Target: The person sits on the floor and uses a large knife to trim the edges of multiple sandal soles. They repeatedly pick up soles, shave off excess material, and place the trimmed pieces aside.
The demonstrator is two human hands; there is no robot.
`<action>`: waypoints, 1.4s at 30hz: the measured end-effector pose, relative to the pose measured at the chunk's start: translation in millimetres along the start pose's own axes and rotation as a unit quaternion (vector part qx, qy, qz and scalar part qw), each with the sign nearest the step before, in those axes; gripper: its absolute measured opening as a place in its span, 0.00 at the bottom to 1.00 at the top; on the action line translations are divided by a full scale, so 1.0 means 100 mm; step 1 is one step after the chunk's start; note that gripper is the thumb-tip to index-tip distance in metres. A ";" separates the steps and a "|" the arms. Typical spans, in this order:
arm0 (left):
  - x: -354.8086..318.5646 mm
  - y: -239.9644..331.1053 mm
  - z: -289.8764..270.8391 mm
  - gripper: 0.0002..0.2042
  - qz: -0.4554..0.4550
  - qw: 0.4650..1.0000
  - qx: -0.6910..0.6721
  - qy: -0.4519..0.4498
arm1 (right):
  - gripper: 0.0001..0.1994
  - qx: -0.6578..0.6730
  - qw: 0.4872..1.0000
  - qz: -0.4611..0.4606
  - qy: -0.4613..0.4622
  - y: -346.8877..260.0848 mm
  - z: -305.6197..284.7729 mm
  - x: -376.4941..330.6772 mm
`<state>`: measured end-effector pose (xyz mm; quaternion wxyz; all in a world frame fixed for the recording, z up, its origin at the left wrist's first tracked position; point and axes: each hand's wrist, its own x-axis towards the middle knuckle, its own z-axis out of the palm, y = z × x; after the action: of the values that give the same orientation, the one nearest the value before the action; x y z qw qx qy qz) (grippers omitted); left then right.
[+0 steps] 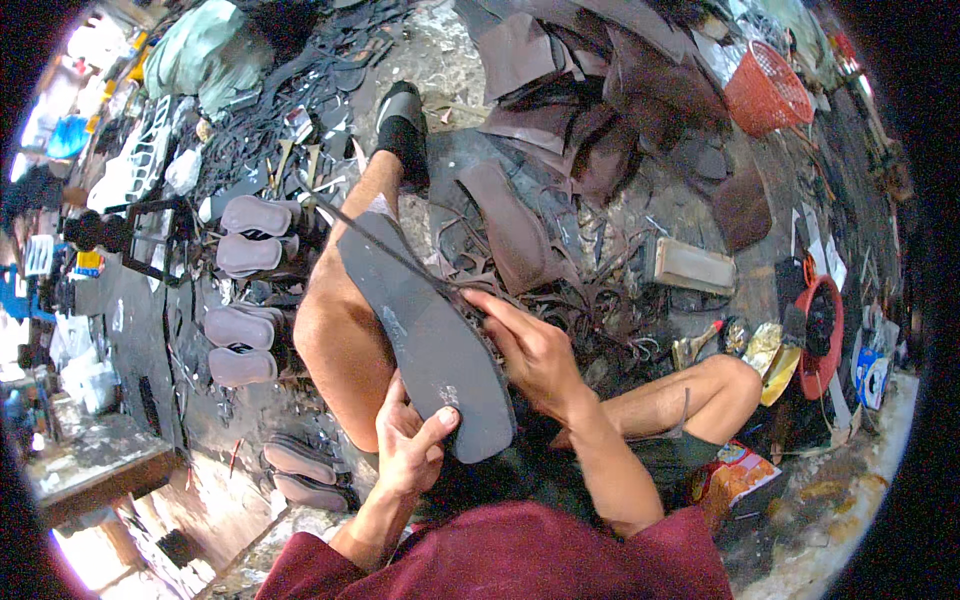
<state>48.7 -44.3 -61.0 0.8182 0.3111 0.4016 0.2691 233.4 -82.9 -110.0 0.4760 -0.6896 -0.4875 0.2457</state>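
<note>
Grey, smooth and curved, a sole is lying slantwise over the person's bare left shin, right in front of a maroon shirt. The left hand is pinching its near end, thumb on top and fingers underneath. The right hand is resting at the right edge, fingers curling; whether they are pinching a dark strip that is trailing away across the sole, I cannot tell.

From where I am standing, this sole is looking partly done: its outline is already showing clean curves, while the strip is perhaps hanging from an edge not yet finished. Pairs on the floor to the left are seeming further along. Beyond the hands, another cut shape is lying beside curly scraps, and brown sheets are heaping up farther off, probably waiting.

The right palm is hiding any tool (if there is one), and the sole is covering its own underside. Glare is washing out the left side, and black corners are cutting off the room.
</note>
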 end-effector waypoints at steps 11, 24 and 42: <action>-0.07 0.59 -0.03 0.19 0.026 0.994 0.020 0.100 | 0.17 -0.012 0.998 -0.012 -0.056 -0.68 0.10 -0.54; -0.01 0.55 -0.31 0.16 -0.075 0.996 0.031 -0.032 | 0.21 -0.073 0.990 -0.015 -0.117 -0.15 -0.52 -0.92; 0.19 0.46 -0.54 0.33 -0.171 0.903 0.103 -0.381 | 0.21 0.080 0.845 0.045 -0.528 -0.64 -1.02 0.90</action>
<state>5.3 15.1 -63.6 0.9058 0.3987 0.1314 -0.0571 323.7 -39.3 2.6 0.1887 -0.4366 -0.6122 0.6316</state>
